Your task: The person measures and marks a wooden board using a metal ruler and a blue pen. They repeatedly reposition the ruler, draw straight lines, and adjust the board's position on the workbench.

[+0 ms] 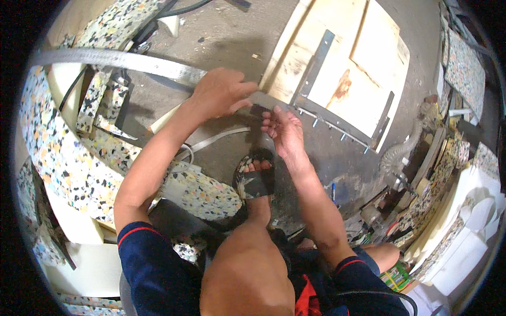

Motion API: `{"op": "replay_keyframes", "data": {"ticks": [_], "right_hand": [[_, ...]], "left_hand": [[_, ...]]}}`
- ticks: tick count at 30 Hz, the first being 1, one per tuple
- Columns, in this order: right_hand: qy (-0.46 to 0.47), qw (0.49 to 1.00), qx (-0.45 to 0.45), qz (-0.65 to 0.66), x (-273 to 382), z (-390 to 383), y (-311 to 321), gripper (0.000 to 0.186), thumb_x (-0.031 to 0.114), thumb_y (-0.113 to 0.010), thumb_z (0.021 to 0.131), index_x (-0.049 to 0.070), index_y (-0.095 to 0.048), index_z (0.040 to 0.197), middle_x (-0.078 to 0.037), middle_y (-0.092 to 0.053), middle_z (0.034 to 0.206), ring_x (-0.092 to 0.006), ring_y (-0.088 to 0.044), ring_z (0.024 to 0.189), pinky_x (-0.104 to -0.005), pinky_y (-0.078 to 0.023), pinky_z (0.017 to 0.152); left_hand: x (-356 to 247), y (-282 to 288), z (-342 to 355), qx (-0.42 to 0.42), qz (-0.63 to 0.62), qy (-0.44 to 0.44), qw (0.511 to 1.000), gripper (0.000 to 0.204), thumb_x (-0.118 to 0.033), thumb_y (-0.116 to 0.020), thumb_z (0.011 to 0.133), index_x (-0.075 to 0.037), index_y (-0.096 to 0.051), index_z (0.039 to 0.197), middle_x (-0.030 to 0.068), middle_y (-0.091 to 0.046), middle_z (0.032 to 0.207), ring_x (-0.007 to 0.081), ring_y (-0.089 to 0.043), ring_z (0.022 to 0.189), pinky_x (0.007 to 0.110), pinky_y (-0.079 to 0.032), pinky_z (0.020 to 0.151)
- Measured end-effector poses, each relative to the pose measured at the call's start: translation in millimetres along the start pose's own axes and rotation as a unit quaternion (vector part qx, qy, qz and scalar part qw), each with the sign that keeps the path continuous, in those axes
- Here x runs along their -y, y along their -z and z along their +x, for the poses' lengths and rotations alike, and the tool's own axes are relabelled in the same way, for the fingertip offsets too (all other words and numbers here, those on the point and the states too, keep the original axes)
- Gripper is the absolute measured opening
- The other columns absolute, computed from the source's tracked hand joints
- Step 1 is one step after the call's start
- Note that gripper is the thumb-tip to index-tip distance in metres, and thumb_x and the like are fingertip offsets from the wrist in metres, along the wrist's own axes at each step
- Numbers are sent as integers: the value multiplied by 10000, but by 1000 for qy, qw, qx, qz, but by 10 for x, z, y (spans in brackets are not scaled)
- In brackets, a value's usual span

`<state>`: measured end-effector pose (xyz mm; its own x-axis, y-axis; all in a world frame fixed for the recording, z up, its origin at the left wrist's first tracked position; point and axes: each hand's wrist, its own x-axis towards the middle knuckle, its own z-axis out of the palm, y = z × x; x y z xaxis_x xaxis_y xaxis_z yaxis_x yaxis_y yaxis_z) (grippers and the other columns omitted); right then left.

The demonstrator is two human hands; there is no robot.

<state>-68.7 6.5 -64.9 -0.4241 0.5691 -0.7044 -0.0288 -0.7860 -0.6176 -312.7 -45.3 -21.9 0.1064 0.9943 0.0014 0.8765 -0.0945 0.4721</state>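
Note:
A long pale-grey flat strap (132, 63) comes in from the left and runs into my left hand (221, 92). That hand's fingers are curled at the strap's end, and the hand hides part of it. Close by on the right, my right hand (284, 129) is closed, fingertips pinching a small dark flat piece (259, 110). Just beyond both hands lies a pale wooden panel (363, 58). Dark metal bars (319, 63) are fixed on it, and a thin metal rod with several bolts (337, 129) runs along its near edge.
Speckled foam pieces (68, 142) crowd the left side, one foam block (203, 192) lying beside my sandalled foot (255, 176). A narrow white strip (216, 138) curves over the floor. To the right are a ribbed hose (403, 147), a blue pen (333, 192) and more foam.

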Motion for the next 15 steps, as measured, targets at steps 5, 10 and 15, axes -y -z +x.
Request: {"op": "replay_keyframes", "data": {"ticks": [5,10,15], "right_hand": [[-128,937,109,-308,81,-694,470,239,220,-645,993,-13,-688,963,-107,-736,902,-174,-663,690,-316,-544,617],[112,777,-113,-609,220,-1472,1672,286,200,-746,854,22,-706,1073,-181,-729,972,-338,-714,889,-395,-560,802],[68,596,-234,-765,159,-2039,3167,462,220,-788,808,65,-607,1204,-210,-669,1119,-407,-683,986,-496,-559,810]], "left_hand": [[-596,272,-443,137,22,36,990,325,-322,-786,813,-162,-692,1080,89,-667,914,320,-669,907,481,-503,754],[-646,28,-1036,199,14,99,975,356,-350,-772,832,-127,-721,1106,135,-678,1039,352,-629,1093,534,-452,955],[-798,-202,-1217,89,86,92,988,427,-340,-775,833,-49,-720,1139,173,-649,1097,390,-579,1132,524,-414,1029]]}}
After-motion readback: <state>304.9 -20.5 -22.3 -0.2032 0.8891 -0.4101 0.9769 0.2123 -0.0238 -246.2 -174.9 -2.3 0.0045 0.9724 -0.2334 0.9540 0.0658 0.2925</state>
